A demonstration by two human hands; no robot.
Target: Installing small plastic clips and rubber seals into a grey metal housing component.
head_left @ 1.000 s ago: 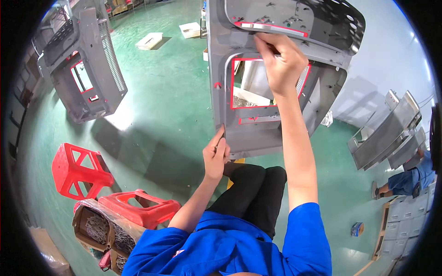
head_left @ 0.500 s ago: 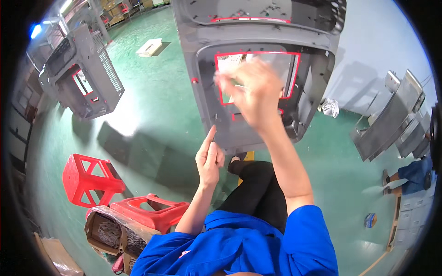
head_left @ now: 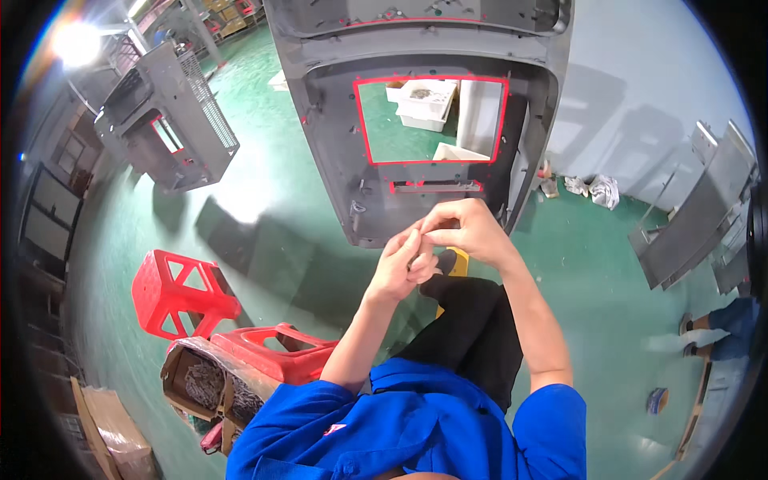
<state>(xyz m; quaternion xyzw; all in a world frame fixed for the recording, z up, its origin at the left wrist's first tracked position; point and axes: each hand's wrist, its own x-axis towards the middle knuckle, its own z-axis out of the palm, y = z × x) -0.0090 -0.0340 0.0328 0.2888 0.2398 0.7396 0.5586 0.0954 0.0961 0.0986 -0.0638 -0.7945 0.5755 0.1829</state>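
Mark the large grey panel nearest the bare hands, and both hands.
Large grey panel (head_left: 426, 48), head view: its upper crossbar.
Left hand (head_left: 397, 269), head view: below the thumb.
Right hand (head_left: 475, 232), head view: behind its bent fingers.

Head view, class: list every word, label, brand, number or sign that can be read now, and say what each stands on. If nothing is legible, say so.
No readable text anywhere in the view.
Blue shirt: a small red-and-white mark on the chest, too small to read.
Small round item on the floor at right: any print is too small to tell.
Grey panel: red edging around its openings, no legible lettering.
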